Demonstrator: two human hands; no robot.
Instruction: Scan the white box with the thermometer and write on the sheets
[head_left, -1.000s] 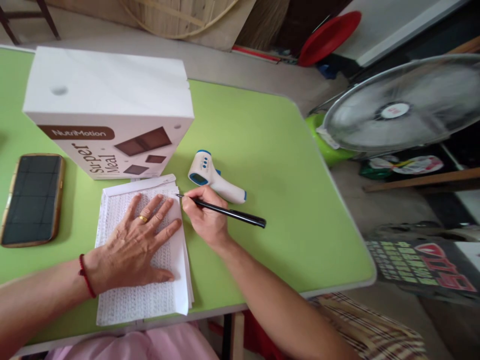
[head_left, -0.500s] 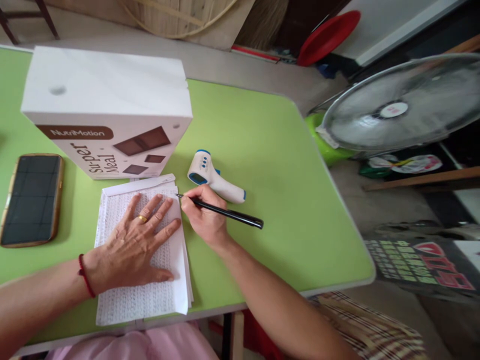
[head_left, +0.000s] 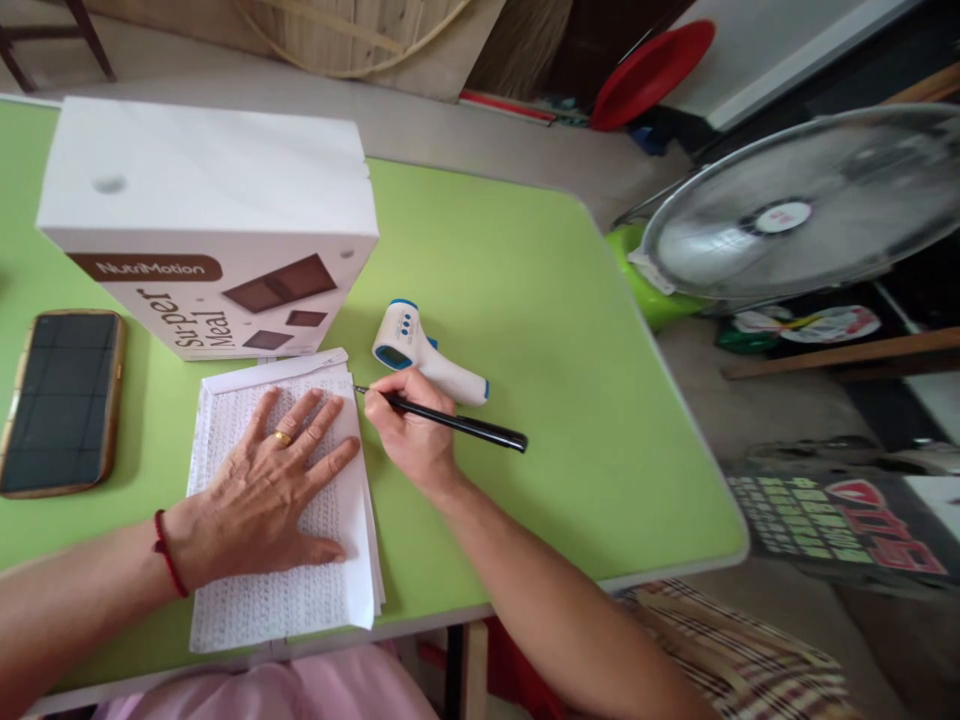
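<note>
My left hand (head_left: 274, 490) lies flat with fingers spread on a notepad (head_left: 270, 605) whose top page is covered in small handwriting. A ring is on one finger and a red cord circles the wrist. My right hand (head_left: 412, 425) is closed around a black pen (head_left: 472, 425), its tip at the upper right edge of the pages. Just beyond that hand lies a white and blue infrared thermometer (head_left: 431, 355), its handle pointing right. The top of the notepad, a folded-over strip, sits close to the base of a white box.
The white NutriMotion box (head_left: 210, 180) stands upright at the back left of the green table (head_left: 555, 330). A phone (head_left: 64, 400) lies face up at the left. Past the table's right edge stand a fan (head_left: 780, 215) and a printed bag (head_left: 840, 525).
The pen tip has shifted very slightly right, off the page's edge. My left hand keeps its place on the notepad. The whole view has drifted slightly.
</note>
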